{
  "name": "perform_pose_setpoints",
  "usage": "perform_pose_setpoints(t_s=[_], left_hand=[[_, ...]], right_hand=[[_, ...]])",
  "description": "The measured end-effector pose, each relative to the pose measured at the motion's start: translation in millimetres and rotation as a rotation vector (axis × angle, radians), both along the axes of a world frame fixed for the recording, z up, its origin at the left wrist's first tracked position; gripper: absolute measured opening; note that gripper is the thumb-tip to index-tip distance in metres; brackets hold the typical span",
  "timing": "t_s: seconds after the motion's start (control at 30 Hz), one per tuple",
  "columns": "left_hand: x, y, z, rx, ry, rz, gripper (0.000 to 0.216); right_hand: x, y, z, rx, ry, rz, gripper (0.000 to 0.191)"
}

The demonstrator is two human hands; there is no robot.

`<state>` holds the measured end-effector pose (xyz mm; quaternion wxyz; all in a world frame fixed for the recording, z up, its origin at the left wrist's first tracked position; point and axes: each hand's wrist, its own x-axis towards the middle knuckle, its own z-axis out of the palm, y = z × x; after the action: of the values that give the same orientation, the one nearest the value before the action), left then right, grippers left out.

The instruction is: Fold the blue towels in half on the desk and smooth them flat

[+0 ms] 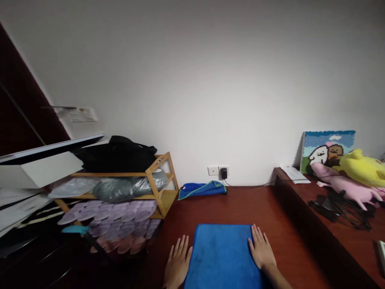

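Note:
A blue cloth mat (222,255) lies flat on the reddish-brown wooden floor (240,208) in front of me. My left hand (178,263) rests flat on the floor at the mat's left edge, fingers stretched out and slightly apart. My right hand (261,249) lies palm down on the mat's right edge, fingers extended. Neither hand holds anything.
A wooden shoe rack (156,184) at the left holds several slippers, bagged items and a black bag (117,154). A folded blue cloth (202,188) lies by the wall under a socket with a charger (224,173). A low wooden platform (300,208) at the right carries plush toys (357,176), a picture and cables.

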<state>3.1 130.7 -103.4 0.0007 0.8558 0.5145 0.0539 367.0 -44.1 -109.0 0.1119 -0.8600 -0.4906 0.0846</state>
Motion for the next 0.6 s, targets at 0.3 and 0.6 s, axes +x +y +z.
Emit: perform_pose_setpoints(t_s=[0.3, 0.6], left_hand=[[-29, -7, -5.8, 0.124, -0.117, 0.068, 0.06], [-28, -14, 11.2, 0.161, -0.126, 0.024, 0.053]], right_hand=[[-15, 1, 17.6, -0.106, -0.114, -0.053, 0.069], [-152, -41, 20.6, -0.008, -0.046, -0.06, 0.063]])
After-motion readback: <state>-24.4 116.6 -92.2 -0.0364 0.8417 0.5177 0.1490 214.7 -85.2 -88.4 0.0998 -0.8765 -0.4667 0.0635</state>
